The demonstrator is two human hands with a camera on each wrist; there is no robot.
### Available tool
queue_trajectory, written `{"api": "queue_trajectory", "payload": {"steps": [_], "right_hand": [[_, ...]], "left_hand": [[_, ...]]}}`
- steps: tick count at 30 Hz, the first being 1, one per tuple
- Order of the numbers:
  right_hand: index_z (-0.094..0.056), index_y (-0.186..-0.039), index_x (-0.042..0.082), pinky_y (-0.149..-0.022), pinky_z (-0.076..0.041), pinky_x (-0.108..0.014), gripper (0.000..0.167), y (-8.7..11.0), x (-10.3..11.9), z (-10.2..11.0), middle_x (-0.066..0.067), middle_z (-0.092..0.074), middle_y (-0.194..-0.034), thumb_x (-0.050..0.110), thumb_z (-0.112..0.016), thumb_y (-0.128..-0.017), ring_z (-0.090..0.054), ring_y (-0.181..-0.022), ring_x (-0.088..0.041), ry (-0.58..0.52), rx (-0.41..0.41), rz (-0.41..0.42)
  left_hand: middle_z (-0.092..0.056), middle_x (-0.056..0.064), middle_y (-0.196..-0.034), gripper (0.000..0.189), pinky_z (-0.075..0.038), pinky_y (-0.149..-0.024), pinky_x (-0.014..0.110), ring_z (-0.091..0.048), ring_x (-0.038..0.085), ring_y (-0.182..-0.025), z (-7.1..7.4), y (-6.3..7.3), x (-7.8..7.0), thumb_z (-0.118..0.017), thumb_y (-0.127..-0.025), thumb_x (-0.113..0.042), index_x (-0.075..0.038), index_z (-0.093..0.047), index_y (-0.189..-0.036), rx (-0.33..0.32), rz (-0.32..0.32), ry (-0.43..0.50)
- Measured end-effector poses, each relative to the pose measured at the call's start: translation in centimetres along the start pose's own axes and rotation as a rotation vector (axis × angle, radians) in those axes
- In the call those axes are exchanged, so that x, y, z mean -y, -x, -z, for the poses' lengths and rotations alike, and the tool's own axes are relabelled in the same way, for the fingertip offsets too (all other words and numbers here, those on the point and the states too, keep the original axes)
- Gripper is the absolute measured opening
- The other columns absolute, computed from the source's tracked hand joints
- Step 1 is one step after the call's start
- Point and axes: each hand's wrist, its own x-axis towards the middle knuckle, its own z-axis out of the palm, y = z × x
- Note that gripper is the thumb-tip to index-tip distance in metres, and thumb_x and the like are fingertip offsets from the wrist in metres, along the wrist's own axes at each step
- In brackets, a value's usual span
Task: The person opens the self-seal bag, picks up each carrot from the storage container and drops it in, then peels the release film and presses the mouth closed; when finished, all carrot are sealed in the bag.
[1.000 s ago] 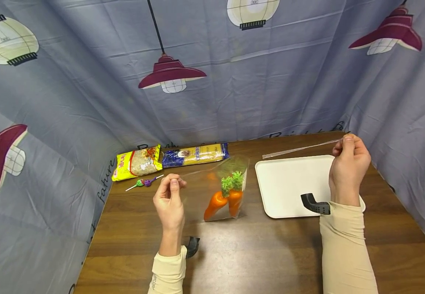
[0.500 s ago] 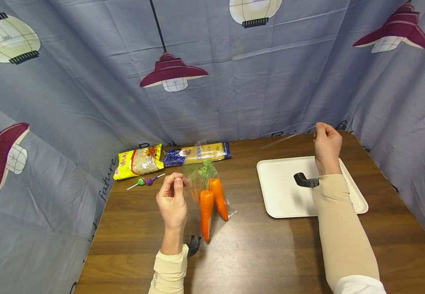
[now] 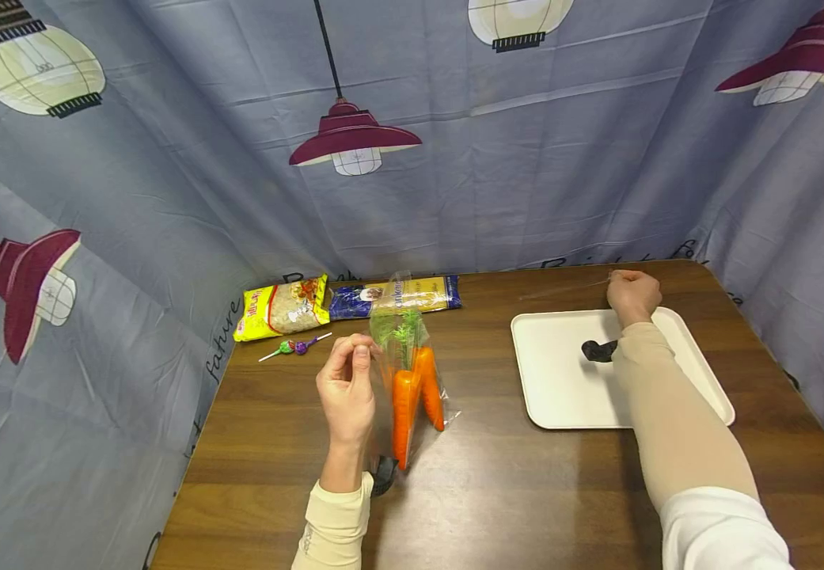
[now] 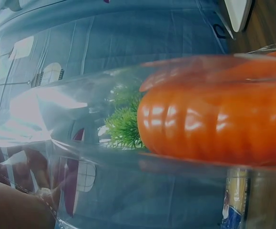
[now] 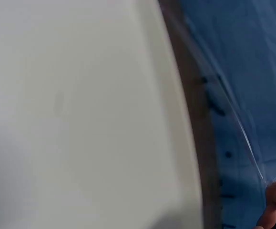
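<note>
My left hand (image 3: 351, 388) pinches the upper edge of a clear plastic bag (image 4: 42, 114), which hangs beside the fingers. Inside the bag are two orange carrots (image 3: 404, 412) with green tops, close over the wooden table. In the left wrist view one carrot (image 4: 209, 119) fills much of the picture, with its leafy top (image 4: 123, 124) toward the hand. At the far right, behind the tray, my right hand (image 3: 634, 297) pinches one end of a thin clear plastic strip (image 5: 245, 133). The strip stretches leftward from the fingertips, low over the table's back edge.
A white tray (image 3: 561, 372) lies on the right of the wooden table (image 3: 497, 491), under the right forearm. At the back left are a yellow bag of grain (image 3: 286, 307), a blue and yellow packet (image 3: 419, 294) and lollipops (image 3: 298, 347). A grey curtain (image 3: 440, 206) hangs behind.
My right hand has moved left and then down toward the table's back edge with the strip. The bag of carrots has swung leftward and turned, beside my left hand, which stays nearly in place.
</note>
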Motion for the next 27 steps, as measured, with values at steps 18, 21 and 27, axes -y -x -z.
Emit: {"api": "queue_trajectory", "payload": {"steps": [18,21,27], "right_hand": [[-0.061,-0.141,0.009,-0.092,-0.046,-0.034,0.045,3.8,1.1,-1.1,-0.014,-0.062,-0.128,0.034,-0.045,-0.106,-0.057,-0.109,-0.021,0.055,0.133,0.354],[-0.063,-0.139,0.012,-0.084,-0.043,-0.022,0.045,7.6,3.2,-2.1,-0.012,-0.063,-0.132,0.041,-0.053,-0.105,-0.054,-0.102,-0.007,0.005,0.359,0.49],[-0.062,-0.137,0.01,-0.088,-0.051,-0.023,0.04,14.3,5.8,-6.7,-0.013,-0.068,-0.135,0.031,-0.06,-0.104,-0.064,-0.116,-0.021,-0.108,0.756,0.634]], "left_hand": [[-0.065,-0.009,-0.094,0.04,-0.054,-0.084,0.019,-0.065,0.006,-0.09,0.3,0.3,0.0,-0.063,-0.102,-0.016,0.023,-0.055,-0.097,0.047,-0.017,-0.051],[-0.065,-0.009,-0.094,0.037,-0.054,-0.084,0.019,-0.065,0.006,-0.09,0.4,0.3,0.0,-0.062,-0.102,-0.013,0.023,-0.055,-0.097,0.051,-0.018,-0.046],[-0.066,-0.009,-0.093,0.038,-0.054,-0.083,0.018,-0.064,0.005,-0.09,0.4,0.2,0.2,-0.063,-0.101,-0.014,0.023,-0.054,-0.096,0.063,-0.017,-0.03]]}}
